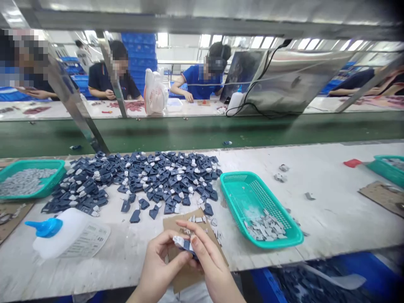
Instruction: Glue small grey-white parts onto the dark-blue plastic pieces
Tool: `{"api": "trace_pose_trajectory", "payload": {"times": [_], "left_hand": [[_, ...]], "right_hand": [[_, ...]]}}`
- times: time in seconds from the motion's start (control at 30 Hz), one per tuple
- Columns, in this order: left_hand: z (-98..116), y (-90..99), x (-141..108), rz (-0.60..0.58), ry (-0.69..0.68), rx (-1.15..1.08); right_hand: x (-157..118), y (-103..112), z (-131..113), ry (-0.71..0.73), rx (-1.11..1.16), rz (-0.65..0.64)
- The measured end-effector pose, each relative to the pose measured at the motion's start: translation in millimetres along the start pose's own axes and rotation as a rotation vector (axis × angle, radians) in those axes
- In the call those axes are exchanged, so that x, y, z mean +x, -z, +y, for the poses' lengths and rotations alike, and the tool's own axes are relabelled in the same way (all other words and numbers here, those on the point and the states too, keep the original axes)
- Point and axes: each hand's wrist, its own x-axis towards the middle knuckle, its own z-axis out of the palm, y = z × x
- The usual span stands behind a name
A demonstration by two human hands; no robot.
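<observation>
Near the table's front edge, my left hand [159,263] grips a small navy piece [188,245] with a whitish tab at its left end. My right hand [208,256] closes on the same piece from the right, thumb side and fingertips against it. Both hands are over a brown cardboard sheet [181,283] that bears several small grey-white bits. Behind them spreads a large pile of navy pieces [164,172] with whitish tabs. To the right of the hands, a green basket [230,189] holds small grey-white pieces.
A white bottle with a blue cap [75,233] lies at the left. Another green basket [52,185] stands at the far left, one more [386,168] at the far right. Blue bins [268,282] sit below the front edge. A metal post [75,101] slants at left; people work opposite.
</observation>
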Motion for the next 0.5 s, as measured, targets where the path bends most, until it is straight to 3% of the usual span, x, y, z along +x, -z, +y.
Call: {"api": "trace_pose_trajectory", "payload": {"times": [0.13,0.3,0.4,0.5], "left_hand": [[23.3,-5.5,14.5,-0.123,-0.085,0.267],[59.2,-9.9,51.0,-0.29,-0.262,0.533],[72.0,-3.7,108.2,-0.173,-0.298,0.666],[75.5,10.2,192.2,0.025,-0.269,0.834]], "right_hand": [[4.3,9.7,-1.2,0.162,-0.031,0.103],[11.9,34.2,0.6,0.133,-0.035,0.079],[10.6,64.4,-6.4,0.209,-0.096,0.179],[-1.0,105.7,-8.8,0.294,-0.277,0.436]]}}
